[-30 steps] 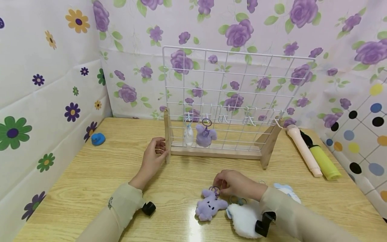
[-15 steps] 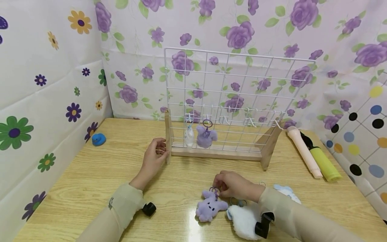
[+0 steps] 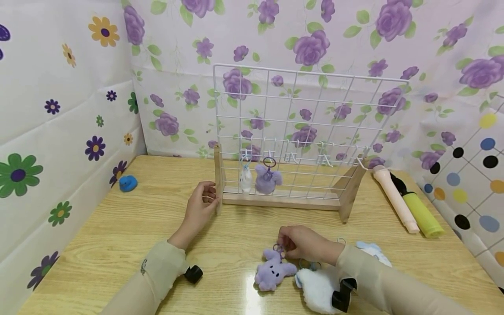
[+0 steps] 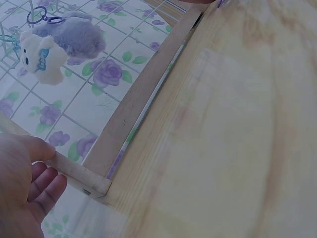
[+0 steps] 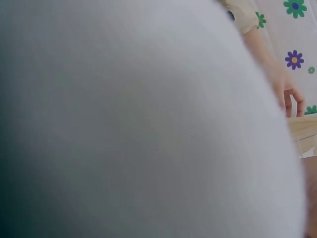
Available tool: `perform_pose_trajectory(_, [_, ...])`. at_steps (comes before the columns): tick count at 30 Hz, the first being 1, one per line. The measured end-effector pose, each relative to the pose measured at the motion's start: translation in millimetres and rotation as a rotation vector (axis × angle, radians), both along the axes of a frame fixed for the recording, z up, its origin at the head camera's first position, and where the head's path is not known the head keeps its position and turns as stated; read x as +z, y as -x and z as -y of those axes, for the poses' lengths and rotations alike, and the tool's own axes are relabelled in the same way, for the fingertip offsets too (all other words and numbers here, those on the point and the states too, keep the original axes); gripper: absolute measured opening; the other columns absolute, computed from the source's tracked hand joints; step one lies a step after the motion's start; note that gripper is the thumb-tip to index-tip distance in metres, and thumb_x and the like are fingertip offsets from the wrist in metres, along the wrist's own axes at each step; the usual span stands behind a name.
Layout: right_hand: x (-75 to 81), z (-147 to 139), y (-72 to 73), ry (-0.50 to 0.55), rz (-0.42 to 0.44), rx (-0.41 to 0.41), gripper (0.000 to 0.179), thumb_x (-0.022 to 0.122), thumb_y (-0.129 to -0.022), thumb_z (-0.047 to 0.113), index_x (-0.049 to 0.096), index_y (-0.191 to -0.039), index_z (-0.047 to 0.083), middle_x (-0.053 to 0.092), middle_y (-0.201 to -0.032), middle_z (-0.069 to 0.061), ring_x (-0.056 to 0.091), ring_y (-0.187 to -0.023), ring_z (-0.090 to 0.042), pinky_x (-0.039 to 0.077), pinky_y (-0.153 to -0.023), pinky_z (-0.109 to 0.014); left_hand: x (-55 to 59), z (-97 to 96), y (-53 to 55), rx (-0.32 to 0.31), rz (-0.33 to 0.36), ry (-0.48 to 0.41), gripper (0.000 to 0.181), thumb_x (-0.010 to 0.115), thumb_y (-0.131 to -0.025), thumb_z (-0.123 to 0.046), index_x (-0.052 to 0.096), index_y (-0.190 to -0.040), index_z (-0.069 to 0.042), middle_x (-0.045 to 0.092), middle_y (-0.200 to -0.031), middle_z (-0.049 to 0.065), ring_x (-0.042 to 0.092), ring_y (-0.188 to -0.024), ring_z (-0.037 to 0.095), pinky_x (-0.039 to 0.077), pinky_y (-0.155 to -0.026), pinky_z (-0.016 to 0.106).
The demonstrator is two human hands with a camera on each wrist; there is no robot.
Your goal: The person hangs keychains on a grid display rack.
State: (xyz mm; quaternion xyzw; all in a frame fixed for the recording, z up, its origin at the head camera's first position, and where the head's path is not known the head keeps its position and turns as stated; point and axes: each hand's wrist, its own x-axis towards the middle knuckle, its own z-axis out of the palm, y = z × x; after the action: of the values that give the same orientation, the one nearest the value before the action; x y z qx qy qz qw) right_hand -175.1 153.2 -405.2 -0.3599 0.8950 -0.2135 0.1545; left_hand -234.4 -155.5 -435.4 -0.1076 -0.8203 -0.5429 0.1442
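My left hand (image 3: 200, 203) grips the left wooden upright (image 4: 74, 171) of a white wire grid rack (image 3: 307, 78), thumb on one side and fingers on the other. With curled fingers, my right hand (image 3: 305, 243) pinches the ring of a purple plush keychain (image 3: 271, 273) lying face up on the table. Under that wrist lies a white plush keychain (image 3: 316, 288), and its blurred white fur (image 5: 148, 119) fills most of the right wrist view. From the rack's left hooks hang a small white plush keychain (image 4: 44, 59) and a purple one (image 4: 79, 34).
Bare hooks (image 3: 324, 159) continue along the rack to the right. Another white and blue plush (image 3: 374, 253) lies beyond the right forearm. A pink tube (image 3: 395, 199) and a yellow-green one (image 3: 423, 214) lie at the right; a blue toy duck (image 3: 127, 183) sits far left.
The view shifts slightly, while both hands keep nearly the same places. My right fingers stay at the purple plush's ring and my left hand stays on the upright.
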Motion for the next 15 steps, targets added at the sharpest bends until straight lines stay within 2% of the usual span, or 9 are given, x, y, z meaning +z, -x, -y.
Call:
perform_pose_trajectory(7, [4.5,-1,-2.2,0.022,0.03,-0.011,0.018,0.072,-0.084,0.007,0.058,-0.092,0.012,0.061,-0.076,0.006,0.051,-0.067,0.002,0.047,-0.061,-0.016,0.4,0.3,-0.5,-0.004,0.015,0.022,0.043,0.066,-0.086,0.004,0.047,-0.125,0.0,0.057,-0.109,0.018,0.058,-0.096,0.028,0.05,-0.078,0.021])
perform_pose_trajectory(15, [16.4,-1,-8.1,0.095,0.072,0.006,0.009,0.07,-0.086,0.007,0.063,-0.09,0.01,0.065,-0.078,0.003,0.055,-0.07,0.003,0.05,-0.064,-0.016,0.3,0.4,-0.9,-0.011,0.013,0.014,0.041,0.064,-0.089,0.002,0.047,-0.126,-0.001,0.056,-0.11,0.018,0.058,-0.098,0.029,0.052,-0.081,0.028])
